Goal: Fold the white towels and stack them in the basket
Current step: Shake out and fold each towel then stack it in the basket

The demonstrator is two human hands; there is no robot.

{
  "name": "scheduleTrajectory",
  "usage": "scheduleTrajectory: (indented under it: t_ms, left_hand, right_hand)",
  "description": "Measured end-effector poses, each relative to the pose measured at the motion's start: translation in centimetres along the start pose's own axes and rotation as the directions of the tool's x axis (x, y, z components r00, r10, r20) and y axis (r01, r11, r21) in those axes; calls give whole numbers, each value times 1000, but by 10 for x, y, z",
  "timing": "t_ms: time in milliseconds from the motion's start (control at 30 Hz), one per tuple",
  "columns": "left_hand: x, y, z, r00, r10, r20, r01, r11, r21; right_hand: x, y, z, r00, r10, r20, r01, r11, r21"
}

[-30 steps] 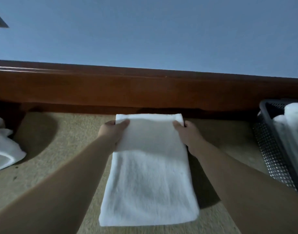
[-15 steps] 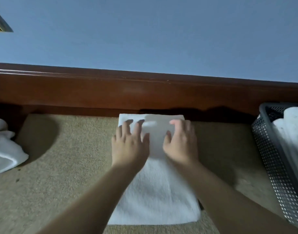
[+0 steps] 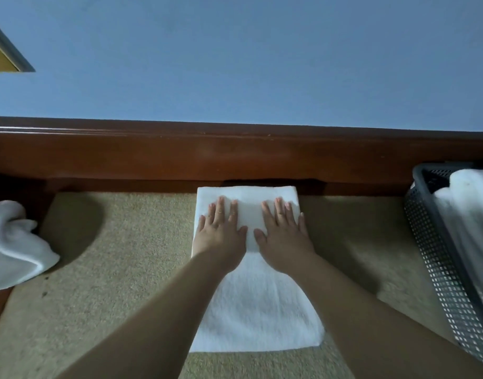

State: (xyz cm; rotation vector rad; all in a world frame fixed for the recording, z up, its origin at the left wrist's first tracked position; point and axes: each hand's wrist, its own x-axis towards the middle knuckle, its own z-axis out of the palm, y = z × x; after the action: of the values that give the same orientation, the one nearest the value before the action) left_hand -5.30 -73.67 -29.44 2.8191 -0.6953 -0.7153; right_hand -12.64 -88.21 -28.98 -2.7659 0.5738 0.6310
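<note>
- White towel (image 3: 258, 305) lies lengthwise on beige carpet (image 3: 120, 258), far end folded over into a doubled section next to the wooden baseboard (image 3: 235, 157).
- Left hand (image 3: 221, 233) and right hand (image 3: 284, 236) both flat, palms down, fingers straight and slightly spread, pressing the doubled far section; nothing is gripped.
- Thumbs sit near each other at the towel's midline, not touching.
- Grey mesh basket (image 3: 437, 255) at the right edge, well apart from the towel, with folded towels (image 3: 470, 214) already in it.
- Crumpled unfolded towel (image 3: 13, 247) at the left edge, apart from the hands.
- Step, as judged: smoothing the fold flat before the next fold; at least 1 more towel is left after this one.
- Risk: uneven pressure could skew the top layer, so edges stop lining up and the next fold goes crooked.
- Risk: the near end is loose; lifting by the far end only would let the fold fall open.
- Risk: a sloppy fold may slump in the basket stack.
</note>
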Motion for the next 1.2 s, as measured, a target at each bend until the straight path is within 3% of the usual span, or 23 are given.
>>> scheduleTrajectory:
  t_ms: [133,267,467,633,800,900,1067,1200]
  left_hand:
    - [-79,4,4,997,19,-80,-24,998,-64]
    - [-147,-3,37,997,41,-65,-44,998,-53]
    - [-149,-32,79,982,116,-147,-124,991,-52]
    - [-140,-31,91,977,121,-177,-130,991,-40]
    - [-143,-27,76,997,72,-19,-73,997,-32]
    - [-152,-18,56,995,79,69,-78,997,-17]
    - [-200,-35,62,967,226,116,-234,970,64]
    - [-206,-46,72,964,265,37,-267,957,112]
  right_hand:
    - [-64,-9,2,999,-46,-27,48,996,72]
    - [-137,-13,55,994,-94,-54,98,992,77]
    - [-141,4,98,970,-122,-211,123,992,-12]
    - [-131,8,106,966,-125,-226,112,991,-72]
    - [-133,6,98,982,-130,-136,123,991,-58]
    - [-147,10,97,972,-177,-153,176,984,-24]
    - [-187,43,114,927,-341,-157,327,939,-106]
    - [-193,56,113,909,-384,-164,362,920,-147]
